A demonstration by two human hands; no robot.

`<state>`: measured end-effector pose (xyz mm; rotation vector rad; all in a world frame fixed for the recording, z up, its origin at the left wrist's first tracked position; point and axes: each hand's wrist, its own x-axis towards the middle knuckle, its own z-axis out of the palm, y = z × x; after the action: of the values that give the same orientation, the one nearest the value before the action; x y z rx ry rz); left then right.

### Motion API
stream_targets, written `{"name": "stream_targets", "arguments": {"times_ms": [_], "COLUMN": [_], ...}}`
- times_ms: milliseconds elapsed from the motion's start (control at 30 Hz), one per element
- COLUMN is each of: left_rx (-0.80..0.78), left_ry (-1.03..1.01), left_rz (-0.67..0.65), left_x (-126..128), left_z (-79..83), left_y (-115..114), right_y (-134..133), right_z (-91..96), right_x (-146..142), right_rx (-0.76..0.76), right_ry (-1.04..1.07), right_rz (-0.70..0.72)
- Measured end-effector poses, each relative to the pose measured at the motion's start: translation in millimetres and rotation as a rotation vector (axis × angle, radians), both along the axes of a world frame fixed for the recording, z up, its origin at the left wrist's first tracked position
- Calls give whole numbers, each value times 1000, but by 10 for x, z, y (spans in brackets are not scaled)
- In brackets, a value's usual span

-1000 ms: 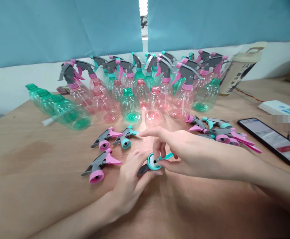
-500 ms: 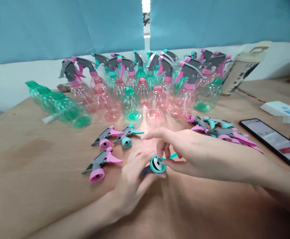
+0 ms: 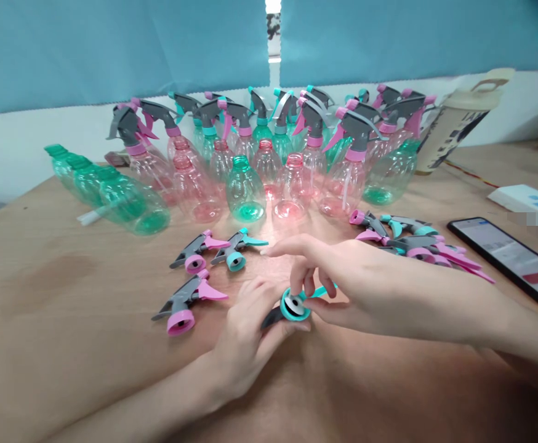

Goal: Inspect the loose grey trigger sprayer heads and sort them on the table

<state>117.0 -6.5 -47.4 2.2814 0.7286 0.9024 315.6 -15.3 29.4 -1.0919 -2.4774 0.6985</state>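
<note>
My left hand (image 3: pixel 255 329) is wrapped round a grey and teal spray trigger head (image 3: pixel 276 317), its teal collar turned up toward me. Inside that collar sits a white washer (image 3: pixel 293 304) with a dark hole, lying tilted. Thumb and bent fingers of my right hand (image 3: pixel 338 277) pinch at the washer's edge, while the index finger points out to the left. To the left lie a teal-collared trigger head (image 3: pixel 236 261) and two pink-collared ones, the nearer pink trigger head (image 3: pixel 181 321) beside my left hand.
Behind my hands stand several pink and green bottles, among them an open green bottle (image 3: pixel 245 191). Leaning green bottles (image 3: pixel 112 191) line the left. More trigger heads (image 3: pixel 417 246) lie beyond my right forearm, near a phone (image 3: pixel 511 261), a white box (image 3: pixel 527 203) and a tumbler (image 3: pixel 458 126).
The view has shifted slightly. The washer lies at a somewhat different tilt in the collar; both hands keep nearly the same pose.
</note>
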Motion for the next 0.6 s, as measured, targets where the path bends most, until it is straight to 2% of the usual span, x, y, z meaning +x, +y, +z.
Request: {"name": "stream_targets", "arguments": {"times_ms": [200,600], "left_rx": [31,50], "left_ry": [28,42], "left_rz": [15,29], "left_x": [-12,-11], "left_z": [-21,-41], "left_y": [7,1], "right_y": [-17,-26], "right_z": [0,20], "right_x": [-7,-35], "right_rx": [49,-40], "right_ry": [-40,-15], "right_rz": [-18,9]}}
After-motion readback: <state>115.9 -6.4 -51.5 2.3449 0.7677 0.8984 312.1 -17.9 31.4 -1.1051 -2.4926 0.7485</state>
